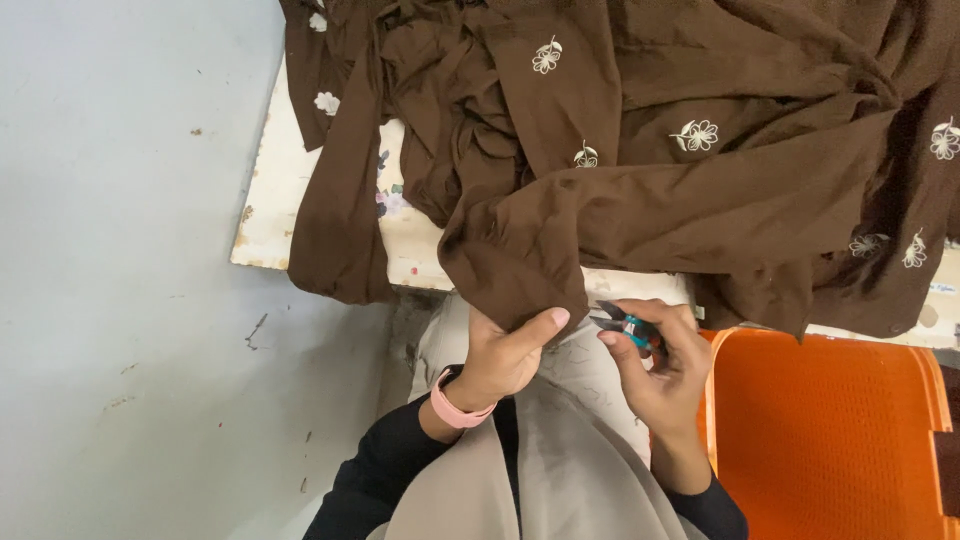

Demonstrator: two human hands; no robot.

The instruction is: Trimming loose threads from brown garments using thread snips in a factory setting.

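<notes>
I see the brown embroidered garment [640,150] heaped over the white bench [270,200], its folds spilling past the near edge; open grey floor [120,300] left. Orange crate [830,440] at right, contents not visible. Left hand [505,355] pinches the hanging hem. Right hand [655,365] grips small thread snips [625,325], tips just beside the hem.

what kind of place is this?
Likely a garment workshop: brown embroidered garment heaped on a worn white worktable, left hand pinching its edge, right hand holding small thread snips.
</notes>
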